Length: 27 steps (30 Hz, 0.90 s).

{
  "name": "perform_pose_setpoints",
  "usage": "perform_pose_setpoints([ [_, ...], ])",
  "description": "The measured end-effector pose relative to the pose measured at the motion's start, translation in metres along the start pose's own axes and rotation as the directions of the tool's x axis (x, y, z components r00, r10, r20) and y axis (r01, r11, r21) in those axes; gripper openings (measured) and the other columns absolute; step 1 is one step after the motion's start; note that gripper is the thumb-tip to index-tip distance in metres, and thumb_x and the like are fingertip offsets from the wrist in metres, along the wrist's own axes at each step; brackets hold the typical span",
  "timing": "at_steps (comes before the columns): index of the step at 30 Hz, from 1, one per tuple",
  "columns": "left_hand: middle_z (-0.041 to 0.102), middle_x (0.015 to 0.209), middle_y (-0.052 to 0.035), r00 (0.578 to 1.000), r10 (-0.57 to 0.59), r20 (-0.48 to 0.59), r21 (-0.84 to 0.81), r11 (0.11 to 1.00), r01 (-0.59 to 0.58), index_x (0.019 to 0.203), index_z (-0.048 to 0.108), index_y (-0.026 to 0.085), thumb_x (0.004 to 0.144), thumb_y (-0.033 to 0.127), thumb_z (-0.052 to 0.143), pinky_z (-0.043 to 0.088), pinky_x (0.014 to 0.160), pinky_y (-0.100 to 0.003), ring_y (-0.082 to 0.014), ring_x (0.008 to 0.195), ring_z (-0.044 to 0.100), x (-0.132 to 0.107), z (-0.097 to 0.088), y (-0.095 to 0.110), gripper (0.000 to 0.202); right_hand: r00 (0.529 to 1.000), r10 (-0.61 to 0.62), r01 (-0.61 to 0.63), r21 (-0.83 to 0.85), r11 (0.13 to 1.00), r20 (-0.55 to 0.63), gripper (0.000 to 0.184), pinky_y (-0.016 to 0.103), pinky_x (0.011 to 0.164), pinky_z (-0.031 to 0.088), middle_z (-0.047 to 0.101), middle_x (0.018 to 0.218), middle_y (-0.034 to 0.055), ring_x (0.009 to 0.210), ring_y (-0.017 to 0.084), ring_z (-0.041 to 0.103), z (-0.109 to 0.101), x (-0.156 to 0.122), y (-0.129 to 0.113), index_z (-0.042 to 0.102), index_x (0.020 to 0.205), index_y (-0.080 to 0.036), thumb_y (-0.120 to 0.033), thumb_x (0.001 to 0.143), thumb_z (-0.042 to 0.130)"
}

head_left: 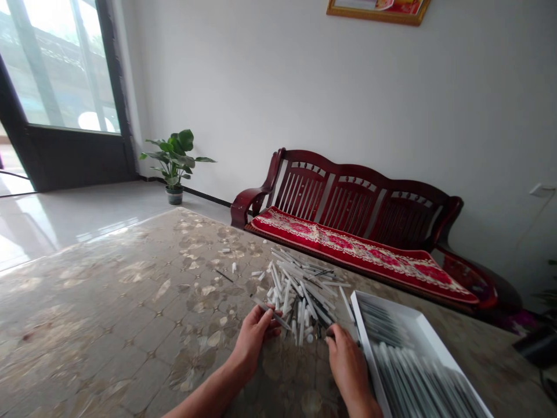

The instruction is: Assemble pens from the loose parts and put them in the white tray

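Pile of loose tubes (304, 287) is lying just beyond both hands. Left hand (253, 332) is pinching one slim tube (282, 323), its long axis slanting toward the right hand (347, 361), which is sitting nearer the white tray (436, 342); whether it is gripping anything, I cannot tell.

open way: tablecloth (100, 325), left side | ahead: piled tubes (286, 295) | right: white box (426, 338)

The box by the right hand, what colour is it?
The box is white; it shows best in the head view.
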State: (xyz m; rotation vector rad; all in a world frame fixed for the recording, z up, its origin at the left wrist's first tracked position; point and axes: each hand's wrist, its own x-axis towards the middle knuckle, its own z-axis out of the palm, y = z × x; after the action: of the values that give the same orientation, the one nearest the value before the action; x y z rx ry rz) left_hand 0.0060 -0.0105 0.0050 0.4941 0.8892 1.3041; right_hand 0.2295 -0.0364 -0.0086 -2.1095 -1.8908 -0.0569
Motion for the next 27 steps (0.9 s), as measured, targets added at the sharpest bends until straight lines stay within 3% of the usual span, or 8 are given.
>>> perform_pose_setpoints([
  [5,0.074,0.082,-0.0042,1.0,0.021,-0.018,0.006,1.0,-0.021,0.089,0.062,0.017,0.056,0.049,0.084,0.053,0.059,-0.024,-0.0137,0.067,0.066,0.001,-0.002,-0.001,0.05,0.995,-0.027,0.03,0.039,0.999,-0.096,0.018,0.029,0.07,0.046,0.07,0.098,0.0073,0.088,0.023,0.069,-0.001,-0.001,-0.006,0.063,0.097,-0.021,-0.012,0.087,0.051],
  [11,0.073,0.081,-0.0036,0.999,0.037,-0.021,0.016,0.999,-0.037,0.087,0.063,0.017,0.056,0.05,0.084,0.052,0.059,-0.024,-0.0136,0.067,0.065,-0.001,0.0,0.0,0.05,0.976,-0.179,0.194,0.123,0.973,-0.125,0.018,0.027,0.071,0.045,0.067,0.096,0.0038,0.086,0.019,0.067,-0.004,-0.01,-0.041,0.065,0.096,-0.025,-0.017,0.092,0.048],
  [17,0.073,0.08,-0.0042,0.999,0.035,-0.031,0.011,0.999,-0.035,0.086,0.063,0.017,0.056,0.049,0.084,0.051,0.057,-0.024,-0.014,0.066,0.065,-0.002,0.001,0.002,0.048,0.992,-0.113,0.117,0.07,0.991,-0.055,0.026,0.026,0.078,0.045,0.066,0.108,0.0048,0.098,0.019,0.064,-0.003,-0.011,-0.046,0.065,0.106,-0.024,-0.011,0.088,0.051],
  [21,0.073,0.08,-0.0051,0.999,0.034,-0.036,0.014,0.999,-0.033,0.085,0.063,0.017,0.055,0.048,0.084,0.051,0.058,-0.024,-0.0146,0.067,0.066,-0.004,0.002,0.002,0.048,0.997,-0.071,0.071,0.015,0.997,0.019,0.021,0.027,0.08,0.044,0.066,0.103,0.0046,0.101,0.021,0.062,-0.006,-0.01,-0.046,0.065,0.098,-0.023,-0.01,0.085,0.055],
  [27,0.073,0.081,-0.0047,0.999,0.037,-0.024,0.027,0.999,-0.036,0.085,0.064,0.017,0.056,0.051,0.083,0.052,0.059,-0.025,-0.0137,0.066,0.064,-0.004,0.002,0.001,0.049,0.998,-0.065,0.065,-0.037,0.997,0.002,0.013,0.026,0.073,0.044,0.064,0.097,0.004,0.094,0.02,0.063,-0.005,-0.01,-0.046,0.064,0.089,-0.023,-0.013,0.085,0.056],
])
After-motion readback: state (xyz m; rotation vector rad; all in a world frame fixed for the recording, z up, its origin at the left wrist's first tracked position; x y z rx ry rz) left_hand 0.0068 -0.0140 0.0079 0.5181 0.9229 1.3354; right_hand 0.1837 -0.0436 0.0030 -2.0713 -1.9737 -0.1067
